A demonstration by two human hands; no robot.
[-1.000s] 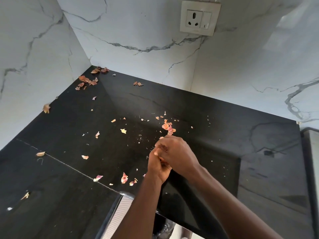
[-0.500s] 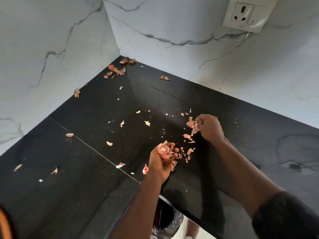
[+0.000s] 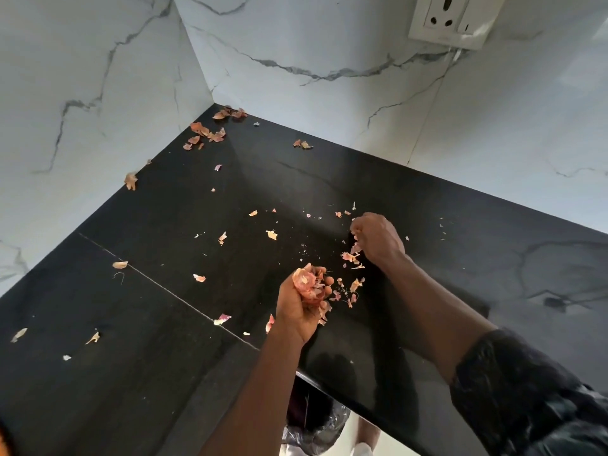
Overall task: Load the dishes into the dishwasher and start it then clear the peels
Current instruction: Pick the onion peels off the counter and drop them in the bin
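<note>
Black stone counter (image 3: 329, 179) tucked into a corner of white marble walls (image 3: 98, 77), and peels (image 3: 199, 128) are strewn all over it. Left hand (image 3: 301, 304) sits cupped, palm up, clamped round a wad of them, serving as a bowl for the catch, by my reading. Right hand (image 3: 378, 238), apart and just beyond, curls its fingers onto scraps, pinching. Plenty more lie in the far corner and out left. Near edge runs right below the wrists, a bin bag (image 3: 312, 432) under it; open room everywhere else.
</note>
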